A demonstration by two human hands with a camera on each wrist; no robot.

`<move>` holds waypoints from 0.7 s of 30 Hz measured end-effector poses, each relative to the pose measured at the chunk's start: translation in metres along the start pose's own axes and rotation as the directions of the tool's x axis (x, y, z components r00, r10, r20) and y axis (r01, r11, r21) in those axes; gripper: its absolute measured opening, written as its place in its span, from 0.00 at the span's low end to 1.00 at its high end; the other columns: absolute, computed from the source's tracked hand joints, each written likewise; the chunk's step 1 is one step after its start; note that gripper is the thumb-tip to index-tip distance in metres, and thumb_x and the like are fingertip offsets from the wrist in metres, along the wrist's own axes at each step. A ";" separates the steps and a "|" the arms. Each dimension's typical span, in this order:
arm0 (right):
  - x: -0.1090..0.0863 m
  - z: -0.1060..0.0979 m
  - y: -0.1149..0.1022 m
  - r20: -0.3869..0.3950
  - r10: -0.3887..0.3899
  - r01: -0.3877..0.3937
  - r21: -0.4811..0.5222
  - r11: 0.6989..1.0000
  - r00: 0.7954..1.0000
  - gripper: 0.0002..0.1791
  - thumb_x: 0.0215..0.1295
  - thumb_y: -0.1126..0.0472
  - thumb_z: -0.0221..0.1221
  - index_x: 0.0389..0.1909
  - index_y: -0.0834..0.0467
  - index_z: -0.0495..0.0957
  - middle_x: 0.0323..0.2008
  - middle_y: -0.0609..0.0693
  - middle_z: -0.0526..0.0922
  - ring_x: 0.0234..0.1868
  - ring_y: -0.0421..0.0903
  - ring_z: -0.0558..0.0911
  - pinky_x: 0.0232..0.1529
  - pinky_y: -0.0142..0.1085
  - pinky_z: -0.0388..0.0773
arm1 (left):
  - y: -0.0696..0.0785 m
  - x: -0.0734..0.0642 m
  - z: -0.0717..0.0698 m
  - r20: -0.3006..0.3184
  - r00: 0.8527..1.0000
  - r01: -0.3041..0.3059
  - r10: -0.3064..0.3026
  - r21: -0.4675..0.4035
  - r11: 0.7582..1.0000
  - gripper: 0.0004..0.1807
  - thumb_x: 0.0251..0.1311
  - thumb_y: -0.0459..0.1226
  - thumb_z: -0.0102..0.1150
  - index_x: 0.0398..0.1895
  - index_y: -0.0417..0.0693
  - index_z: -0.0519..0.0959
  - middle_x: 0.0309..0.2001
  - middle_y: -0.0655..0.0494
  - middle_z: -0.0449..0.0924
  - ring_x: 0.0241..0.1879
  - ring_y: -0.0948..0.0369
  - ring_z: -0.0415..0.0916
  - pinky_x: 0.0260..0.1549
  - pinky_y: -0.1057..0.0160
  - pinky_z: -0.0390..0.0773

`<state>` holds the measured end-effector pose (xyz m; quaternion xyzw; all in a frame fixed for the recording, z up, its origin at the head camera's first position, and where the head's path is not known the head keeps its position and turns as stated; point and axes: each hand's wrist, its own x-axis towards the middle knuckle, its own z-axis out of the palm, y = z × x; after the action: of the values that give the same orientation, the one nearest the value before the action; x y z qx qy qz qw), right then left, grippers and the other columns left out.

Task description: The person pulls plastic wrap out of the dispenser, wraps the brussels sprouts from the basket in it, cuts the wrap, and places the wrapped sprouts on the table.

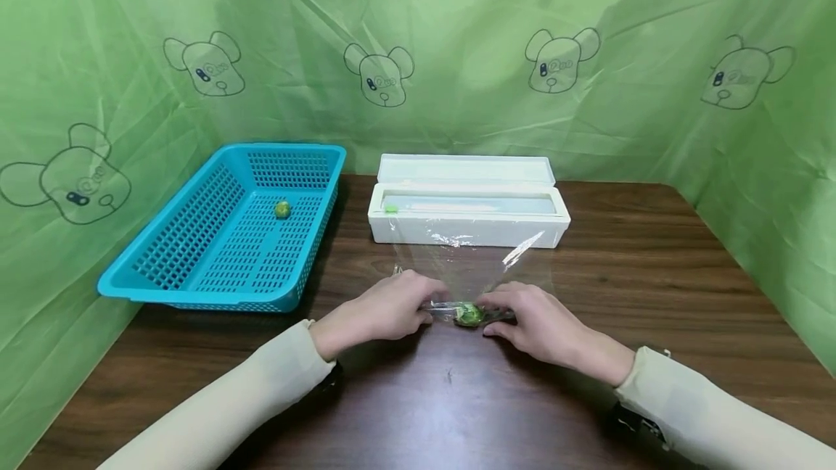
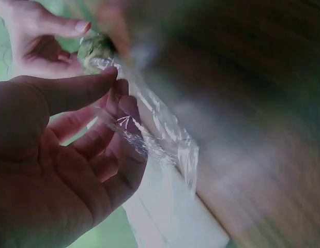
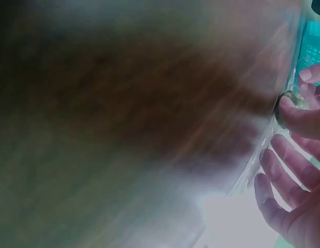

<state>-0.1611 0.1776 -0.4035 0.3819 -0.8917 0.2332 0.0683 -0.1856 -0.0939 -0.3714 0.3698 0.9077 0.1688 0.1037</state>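
Note:
A small round green vegetable, like a Brussels sprout (image 1: pixel 468 315), lies in the near edge of a sheet of clear plastic wrap (image 1: pixel 451 260). The sheet runs from the white wrap dispenser box (image 1: pixel 466 231) toward me. My left hand (image 1: pixel 400 304) pinches the gathered wrap left of the sprout; in the left wrist view its thumb and index finger meet on the film. From the right, my right hand (image 1: pixel 538 321) holds the sprout's wrapped side between thumb and index finger. The other right fingers (image 3: pixel 284 183) spread along the film in the right wrist view.
A blue plastic basket (image 1: pixel 307 252) stands at the left with another small green sprout (image 1: pixel 282 209) inside. The dispenser's lid (image 1: pixel 465 169) stands raised at the back, near the green curtain (image 1: pixel 457 6). Dark wooden tabletop (image 1: pixel 653 260) spreads around the hands.

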 end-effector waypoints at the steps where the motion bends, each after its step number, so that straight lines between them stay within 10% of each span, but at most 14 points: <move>1: 0.000 0.000 0.001 0.003 -0.001 0.001 0.005 1.000 1.000 0.22 0.61 0.63 0.76 0.56 0.54 0.87 0.48 0.45 0.88 0.47 0.43 0.85 0.48 0.44 0.84 | -0.002 -0.001 -0.002 0.004 1.000 -0.001 0.001 -0.006 1.000 0.18 0.62 0.30 0.73 0.54 0.52 0.85 0.38 0.60 0.86 0.37 0.63 0.80 0.37 0.57 0.82; 8: -0.001 0.001 0.005 0.015 0.001 -0.002 0.056 0.998 1.000 0.19 0.64 0.69 0.72 0.56 0.55 0.87 0.45 0.45 0.88 0.43 0.42 0.84 0.43 0.41 0.84 | -0.011 -0.008 -0.015 0.074 0.997 -0.031 0.036 -0.069 0.997 0.15 0.63 0.34 0.75 0.52 0.47 0.86 0.26 0.63 0.78 0.26 0.64 0.70 0.29 0.60 0.75; 14: -0.001 0.001 0.008 0.028 -0.015 0.013 0.059 0.998 0.999 0.18 0.64 0.71 0.71 0.54 0.56 0.88 0.47 0.46 0.88 0.49 0.43 0.85 0.50 0.44 0.84 | 0.007 -0.019 -0.014 0.005 0.998 0.059 -0.061 0.201 0.978 0.28 0.61 0.47 0.77 0.63 0.54 0.82 0.48 0.57 0.82 0.50 0.55 0.77 0.51 0.47 0.76; 21: 0.001 -0.002 0.012 0.048 -0.024 0.020 0.089 0.996 0.999 0.18 0.64 0.73 0.69 0.54 0.57 0.88 0.47 0.47 0.87 0.50 0.43 0.85 0.51 0.43 0.84 | 0.038 -0.008 0.005 -0.161 0.964 -0.173 0.212 0.223 0.959 0.17 0.61 0.38 0.76 0.53 0.49 0.86 0.42 0.57 0.80 0.42 0.58 0.79 0.46 0.57 0.81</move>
<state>-0.1706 0.1848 -0.4055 0.4000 -0.8776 0.2623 0.0320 -0.1540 -0.0726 -0.3607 0.4483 0.8855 0.1161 -0.0362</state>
